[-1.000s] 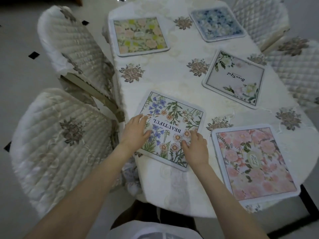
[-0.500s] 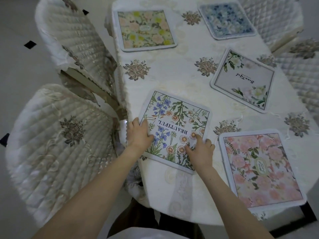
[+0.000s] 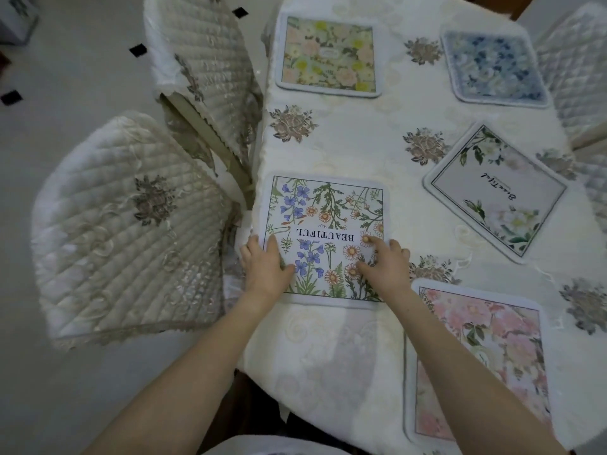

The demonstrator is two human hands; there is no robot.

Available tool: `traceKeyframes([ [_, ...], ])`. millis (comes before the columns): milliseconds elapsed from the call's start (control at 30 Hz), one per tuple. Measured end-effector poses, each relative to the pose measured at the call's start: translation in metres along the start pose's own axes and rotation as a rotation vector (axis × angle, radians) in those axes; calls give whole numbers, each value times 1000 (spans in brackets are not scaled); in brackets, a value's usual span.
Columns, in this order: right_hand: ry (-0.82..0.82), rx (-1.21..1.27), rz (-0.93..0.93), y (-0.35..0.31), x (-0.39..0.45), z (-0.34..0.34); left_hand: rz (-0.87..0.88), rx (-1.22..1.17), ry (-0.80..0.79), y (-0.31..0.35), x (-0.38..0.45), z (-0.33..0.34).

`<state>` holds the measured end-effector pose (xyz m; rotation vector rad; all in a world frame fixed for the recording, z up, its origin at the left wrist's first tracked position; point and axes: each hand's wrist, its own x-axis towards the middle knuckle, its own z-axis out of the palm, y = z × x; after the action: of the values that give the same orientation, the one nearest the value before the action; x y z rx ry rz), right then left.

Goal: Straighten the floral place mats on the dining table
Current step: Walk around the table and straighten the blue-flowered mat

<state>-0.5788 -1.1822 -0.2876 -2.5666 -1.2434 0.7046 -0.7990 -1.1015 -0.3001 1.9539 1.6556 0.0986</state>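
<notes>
Five floral place mats lie on the white embroidered tablecloth (image 3: 361, 142). The wildflower mat printed BEAUTIFUL (image 3: 323, 221) sits square to the table's left edge. My left hand (image 3: 266, 267) presses flat on its near left corner, fingers spread. My right hand (image 3: 382, 266) presses flat on its near right part. The pink rose mat (image 3: 486, 356) lies near right. The white mat with script (image 3: 496, 192) lies turned at an angle at mid right. A yellow-green mat (image 3: 328, 55) lies far left, and a blue mat (image 3: 496, 68) far right, slightly skewed.
Two quilted white chairs stand along the table's left side, one near (image 3: 124, 231) and one far (image 3: 203, 70). More quilted chairs (image 3: 578, 77) line the right side. The pale tiled floor (image 3: 72, 77) shows at left.
Both hands have turned the BEAUTIFUL mat from a skewed angle until it lies square to the table's left edge. My view has shifted closer to the table.
</notes>
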Motion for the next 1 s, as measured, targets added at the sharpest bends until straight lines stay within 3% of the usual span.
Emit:
traceKeyframes([
  [333,-31,-44,-90,12,6,-6,-62,18,-2,12,-10,2],
  [467,5,-208,-186,10,1,-7,157,210,63,15,-19,4],
  [567,-16,-212,-331,7,-7,1,305,198,42,23,-29,13],
  [800,-65,-168,-384,10,-27,6,304,208,-69,24,-40,19],
  [1000,56,-88,-304,16,-62,-28,386,182,-18,39,-61,-7],
])
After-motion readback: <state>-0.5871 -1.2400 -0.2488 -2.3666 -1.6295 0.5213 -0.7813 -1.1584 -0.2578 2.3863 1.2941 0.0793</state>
